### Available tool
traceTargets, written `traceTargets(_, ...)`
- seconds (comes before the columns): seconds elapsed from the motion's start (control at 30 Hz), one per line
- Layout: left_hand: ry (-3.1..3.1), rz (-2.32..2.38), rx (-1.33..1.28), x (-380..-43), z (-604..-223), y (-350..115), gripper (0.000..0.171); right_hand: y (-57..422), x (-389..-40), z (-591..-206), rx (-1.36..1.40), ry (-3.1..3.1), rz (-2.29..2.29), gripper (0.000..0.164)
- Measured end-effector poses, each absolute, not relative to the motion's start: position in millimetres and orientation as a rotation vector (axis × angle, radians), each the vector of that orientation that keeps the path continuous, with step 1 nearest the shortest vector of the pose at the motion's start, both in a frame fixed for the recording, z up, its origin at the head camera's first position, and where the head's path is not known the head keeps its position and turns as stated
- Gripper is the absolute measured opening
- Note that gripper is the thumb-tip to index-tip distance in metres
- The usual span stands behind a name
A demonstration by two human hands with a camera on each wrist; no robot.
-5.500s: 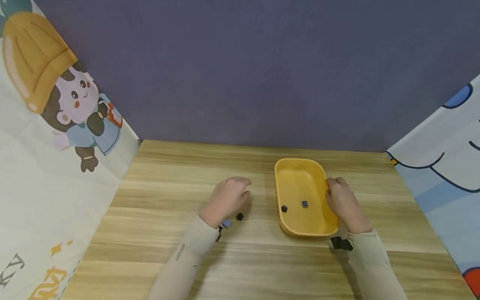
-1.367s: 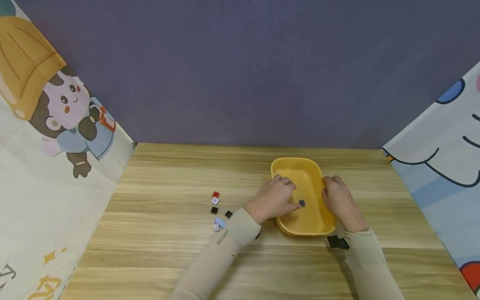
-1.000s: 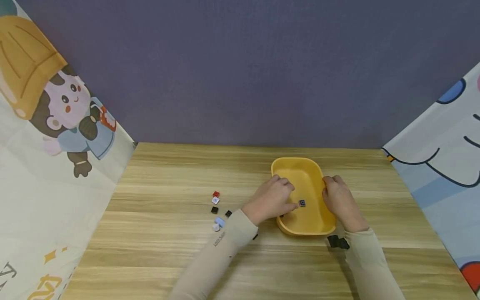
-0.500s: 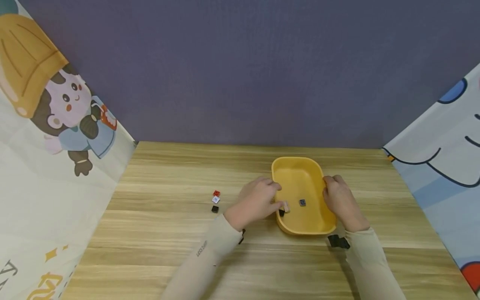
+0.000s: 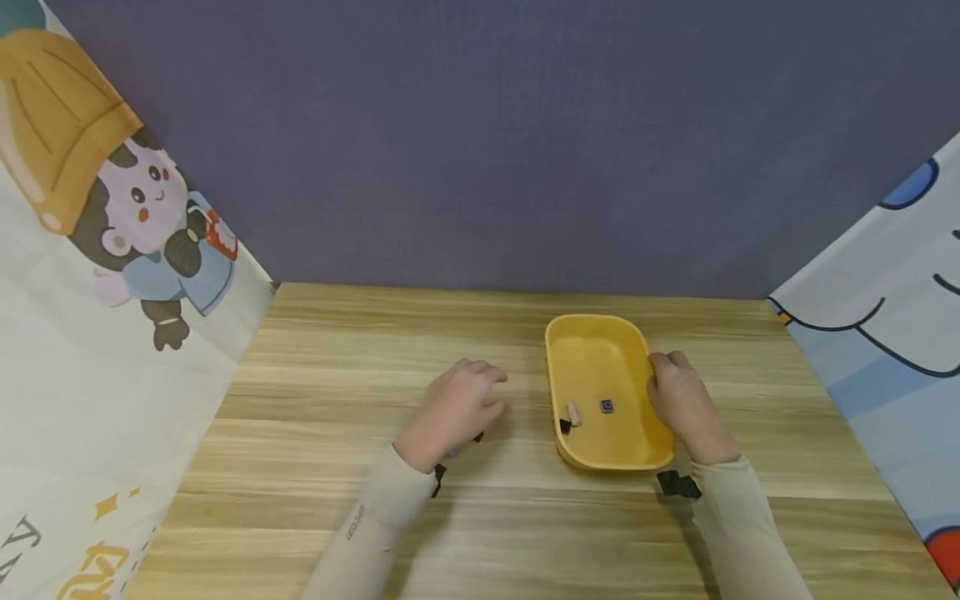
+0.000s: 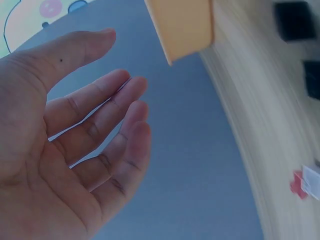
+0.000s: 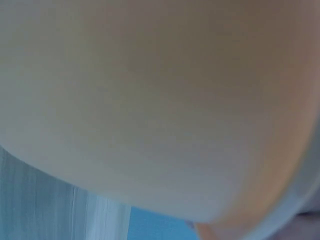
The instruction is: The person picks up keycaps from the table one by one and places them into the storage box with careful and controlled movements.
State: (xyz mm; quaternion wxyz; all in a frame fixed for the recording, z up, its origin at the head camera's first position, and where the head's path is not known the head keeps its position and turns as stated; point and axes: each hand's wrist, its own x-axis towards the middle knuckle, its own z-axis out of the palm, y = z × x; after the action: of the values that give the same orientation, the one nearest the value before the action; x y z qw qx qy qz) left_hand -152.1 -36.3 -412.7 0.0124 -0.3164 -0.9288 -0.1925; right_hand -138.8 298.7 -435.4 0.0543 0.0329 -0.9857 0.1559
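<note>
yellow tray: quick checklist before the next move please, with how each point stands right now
1. Yellow tray upright: ok.
2. Tray held: ok, the right hand grips its right rim.
3. Left hand free: ok, the palm is empty in the left wrist view.
4. Pieces outside the tray in plain sight from the head: not ok, the left hand and sleeve cover most; the left wrist view shows a red piece and a white piece.
5. Right fingers' exact hold: cannot tell, the right wrist view is mostly blocked.
</note>
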Motion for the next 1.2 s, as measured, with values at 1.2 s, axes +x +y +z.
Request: traceTargets(1.2, -3.003, -0.607, -0.511, -150.9, -465.9, -118.8, 0.020, 297.3, -137.3, -433.3, 0.117, -2.978, 0.492, 0.028)
